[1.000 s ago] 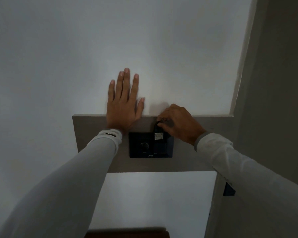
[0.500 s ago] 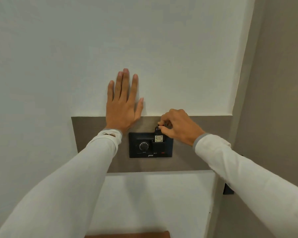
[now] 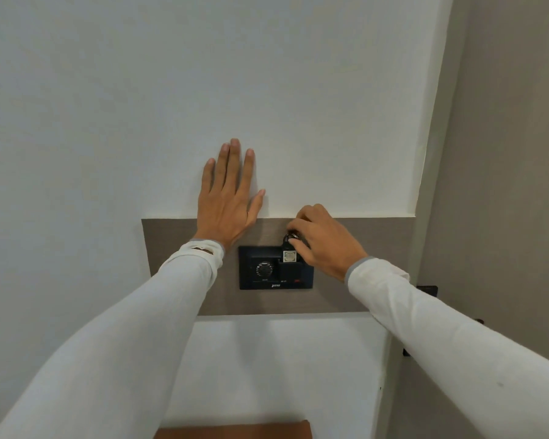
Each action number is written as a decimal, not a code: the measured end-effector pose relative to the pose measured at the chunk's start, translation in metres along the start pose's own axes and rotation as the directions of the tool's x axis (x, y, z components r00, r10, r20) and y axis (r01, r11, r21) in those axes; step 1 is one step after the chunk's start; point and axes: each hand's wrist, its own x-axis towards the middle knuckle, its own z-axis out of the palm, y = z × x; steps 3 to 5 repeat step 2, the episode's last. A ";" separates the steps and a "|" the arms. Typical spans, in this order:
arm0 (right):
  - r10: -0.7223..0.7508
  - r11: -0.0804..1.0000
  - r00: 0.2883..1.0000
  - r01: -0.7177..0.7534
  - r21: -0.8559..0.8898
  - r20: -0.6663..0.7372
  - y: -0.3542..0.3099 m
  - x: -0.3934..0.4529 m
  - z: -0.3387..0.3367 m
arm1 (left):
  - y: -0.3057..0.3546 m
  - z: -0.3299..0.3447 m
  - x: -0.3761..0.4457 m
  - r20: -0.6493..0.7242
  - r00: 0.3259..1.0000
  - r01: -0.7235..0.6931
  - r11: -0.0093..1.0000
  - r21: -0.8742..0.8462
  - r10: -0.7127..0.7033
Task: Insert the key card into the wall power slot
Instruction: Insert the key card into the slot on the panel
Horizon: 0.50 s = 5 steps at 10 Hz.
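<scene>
A black wall power panel [image 3: 248, 270] with a round dial [image 3: 264, 268] on its left half is mounted on a grey-brown wall strip [image 3: 171, 248]. A small black key card [image 3: 289, 256] with a pale square label stands upright in the slot at the panel's upper right, its lower part sunk in. My right hand [image 3: 325, 240] pinches the ring at the card's top. My left hand [image 3: 227, 198] lies flat on the wall, fingers spread, up and to the left of the panel, holding nothing.
A white wall [image 3: 267, 90] fills most of the view. A grey wall [image 3: 504, 153] meets it at a corner on the right, with a small dark fitting [image 3: 428, 290] behind my right sleeve. A brown surface edge [image 3: 235, 430] shows at the bottom.
The room went from dim to bright. The key card sank lower into the slot with my right hand following it down. My left hand stayed flat on the wall.
</scene>
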 end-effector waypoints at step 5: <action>0.185 0.980 0.978 -0.175 0.099 -0.098 -0.028 -0.106 0.008 | -0.024 -0.062 -0.008 0.009 0.999 0.037 0.998 0.041 -0.037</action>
